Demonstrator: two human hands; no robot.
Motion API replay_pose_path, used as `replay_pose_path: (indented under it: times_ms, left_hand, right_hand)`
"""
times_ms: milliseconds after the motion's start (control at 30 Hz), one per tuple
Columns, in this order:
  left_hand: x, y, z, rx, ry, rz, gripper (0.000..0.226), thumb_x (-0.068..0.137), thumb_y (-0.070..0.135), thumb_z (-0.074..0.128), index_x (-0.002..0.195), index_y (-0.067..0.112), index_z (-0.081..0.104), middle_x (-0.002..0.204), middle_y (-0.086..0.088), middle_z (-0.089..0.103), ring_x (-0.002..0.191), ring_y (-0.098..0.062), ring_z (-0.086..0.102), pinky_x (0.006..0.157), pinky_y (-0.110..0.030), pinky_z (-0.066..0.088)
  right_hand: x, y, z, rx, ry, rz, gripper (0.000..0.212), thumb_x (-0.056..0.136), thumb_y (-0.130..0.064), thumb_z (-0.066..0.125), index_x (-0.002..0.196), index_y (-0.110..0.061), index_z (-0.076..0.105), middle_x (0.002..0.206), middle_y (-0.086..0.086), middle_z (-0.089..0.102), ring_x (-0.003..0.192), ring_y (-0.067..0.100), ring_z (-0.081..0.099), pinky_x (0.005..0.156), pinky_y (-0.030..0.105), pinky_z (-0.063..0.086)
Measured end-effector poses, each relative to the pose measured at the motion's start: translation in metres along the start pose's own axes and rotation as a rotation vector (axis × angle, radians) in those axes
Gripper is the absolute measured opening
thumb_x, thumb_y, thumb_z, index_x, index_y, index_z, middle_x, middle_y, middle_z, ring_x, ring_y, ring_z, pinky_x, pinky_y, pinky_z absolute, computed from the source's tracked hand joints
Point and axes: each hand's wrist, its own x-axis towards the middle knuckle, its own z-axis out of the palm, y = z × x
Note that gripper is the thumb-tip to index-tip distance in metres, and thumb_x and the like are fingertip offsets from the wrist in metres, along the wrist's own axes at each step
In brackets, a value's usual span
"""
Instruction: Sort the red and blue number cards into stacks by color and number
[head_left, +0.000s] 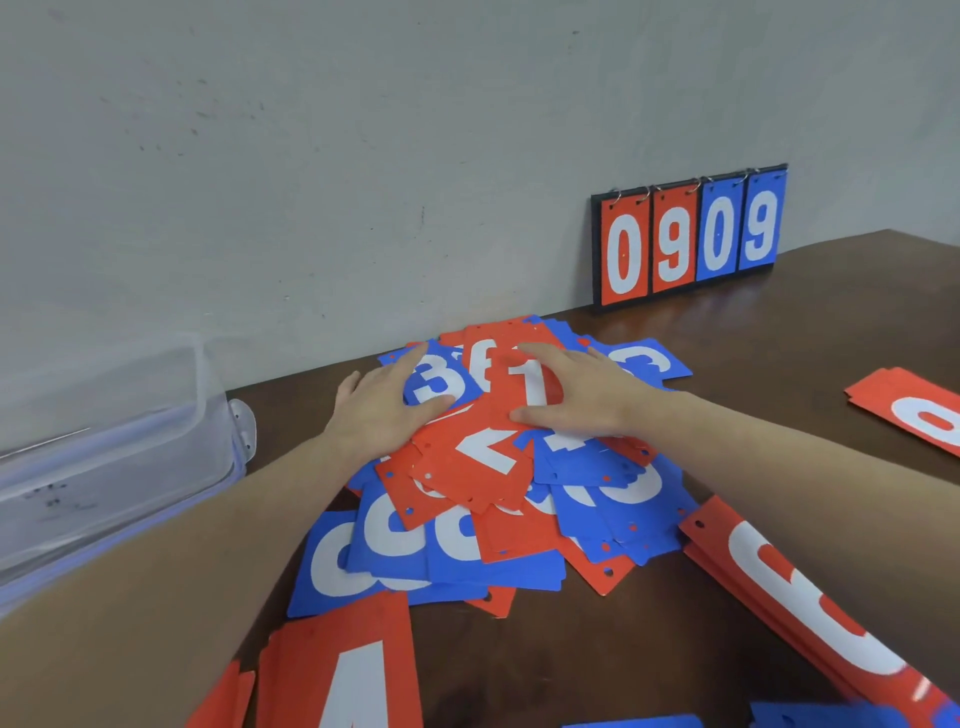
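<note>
Head view: both hands lie flat with spread fingers, holding nothing, the left hand (382, 410) and right hand (574, 397) on the mixed card pile (498, 483) mid-table. Cards look thin, light, stiff and slick; likely best slid off and pinched by an edge.

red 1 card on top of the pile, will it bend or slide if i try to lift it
The red 1 card looks thin, flat and smooth like plastic sheet, so it likely flexes a little rather than flopping. It lies loose on other slick cards in the pile, so it probably slides if pushed. The right hand already rests flat on it; it is probably light.
</note>
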Motion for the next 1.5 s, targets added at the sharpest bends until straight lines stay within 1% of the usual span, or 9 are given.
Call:
replay_pose_path:
  times_ms: [300, 467, 633, 733, 833, 1033, 1233, 1367, 1500]
  left_hand:
    - [-0.018, 0.018, -0.015, -0.12, 0.183, -0.038, 0.064, 0.089, 0.056, 0.065, 0.144, 0.033, 0.042, 0.132, 0.009, 0.062, 0.124, -0.02, 0.054, 0.11, -0.042, 0.028]
    - [-0.053, 0.023, -0.036, -0.573, 0.185, -0.065, 0.057, 0.087, 0.028, 0.077, 0.136, 0.031, 0.05, 0.12, 0.012, 0.06, 0.105, -0.012, 0.064, 0.086, -0.028, 0.053]
    - [-0.097, 0.015, -0.054, -0.774, 0.21, -0.077, 0.076, 0.086, 0.0, 0.073, 0.145, 0.036, 0.042, 0.136, 0.012, 0.056, 0.114, -0.012, 0.063, 0.071, -0.014, 0.053]
    - [-0.133, 0.007, -0.066, -0.795, 0.218, -0.04, 0.082, 0.086, -0.004, 0.07, 0.145, 0.044, 0.038, 0.144, 0.027, 0.039, 0.129, -0.002, 0.047, 0.085, -0.014, 0.051]
    - [-0.169, -0.009, -0.076, -0.91, 0.172, -0.076, 0.078, 0.084, -0.007, 0.07, 0.137, 0.046, 0.048, 0.139, 0.017, 0.054, 0.122, -0.012, 0.06, 0.101, -0.04, 0.053]
    - [-0.248, -0.049, -0.106, -1.008, 0.206, -0.249, 0.058, 0.082, 0.005, 0.073, 0.124, 0.042, 0.063, 0.121, 0.014, 0.069, 0.119, -0.015, 0.063, 0.107, -0.043, 0.047]
    - [-0.314, -0.101, -0.137, -1.099, 0.337, -0.356, 0.036, 0.09, 0.014, 0.07, 0.12, 0.035, 0.068, 0.127, 0.002, 0.068, 0.114, -0.022, 0.067, 0.107, -0.048, 0.047]
    - [-0.356, -0.127, -0.156, -1.042, 0.423, -0.371, 0.051, 0.093, -0.001, 0.063, 0.13, 0.033, 0.056, 0.109, 0.002, 0.075, 0.103, -0.026, 0.072, 0.085, -0.043, 0.056]
    - [-0.396, -0.153, -0.172, -0.989, 0.487, -0.445, 0.071, 0.092, -0.001, 0.064, 0.145, 0.039, 0.038, 0.115, 0.001, 0.072, 0.105, -0.03, 0.07, 0.095, -0.054, 0.053]
  right_hand:
    - [-0.026, -0.029, -0.013, 0.108, 0.1, -0.039, 0.082, 0.085, -0.047, 0.073, 0.151, -0.039, 0.026, 0.144, -0.009, 0.051, 0.125, 0.019, 0.05, 0.109, 0.042, 0.037]
    - [-0.053, -0.048, -0.021, 0.415, 0.099, -0.065, 0.085, 0.084, -0.003, 0.071, 0.153, -0.033, 0.031, 0.144, -0.015, 0.042, 0.118, 0.007, 0.047, 0.072, 0.001, 0.041]
    - [-0.092, -0.08, -0.025, 0.539, 0.145, -0.081, 0.087, 0.087, 0.002, 0.063, 0.156, -0.034, 0.024, 0.161, -0.009, 0.027, 0.149, 0.016, 0.026, 0.112, 0.033, 0.039]
    - [-0.114, -0.098, -0.023, 0.637, 0.141, -0.056, 0.078, 0.089, 0.001, 0.061, 0.151, -0.039, 0.033, 0.141, -0.008, 0.05, 0.123, 0.028, 0.057, 0.093, 0.036, 0.054]
    - [-0.133, -0.115, -0.013, 0.68, 0.174, -0.015, 0.065, 0.092, -0.001, 0.058, 0.146, -0.036, 0.045, 0.123, -0.016, 0.053, 0.084, 0.014, 0.063, 0.065, 0.01, 0.048]
    - [-0.163, -0.164, -0.001, 0.803, 0.18, 0.053, 0.035, 0.103, -0.017, 0.05, 0.128, -0.033, 0.067, 0.136, -0.01, 0.06, 0.122, 0.006, 0.056, 0.104, 0.024, 0.045]
    - [-0.178, -0.223, 0.016, 1.067, 0.07, 0.003, 0.058, 0.097, 0.006, 0.054, 0.14, -0.033, 0.045, 0.103, -0.008, 0.067, 0.074, -0.009, 0.069, 0.057, 0.014, 0.053]
    - [-0.178, -0.26, 0.036, 0.991, -0.028, -0.043, 0.083, 0.093, 0.002, 0.063, 0.153, -0.04, 0.024, 0.117, -0.007, 0.066, 0.095, 0.008, 0.07, 0.08, 0.033, 0.061]
    - [-0.173, -0.298, 0.053, 0.961, -0.113, -0.081, 0.074, 0.088, 0.002, 0.068, 0.144, -0.035, 0.037, 0.121, -0.002, 0.067, 0.104, 0.013, 0.068, 0.086, 0.038, 0.059]
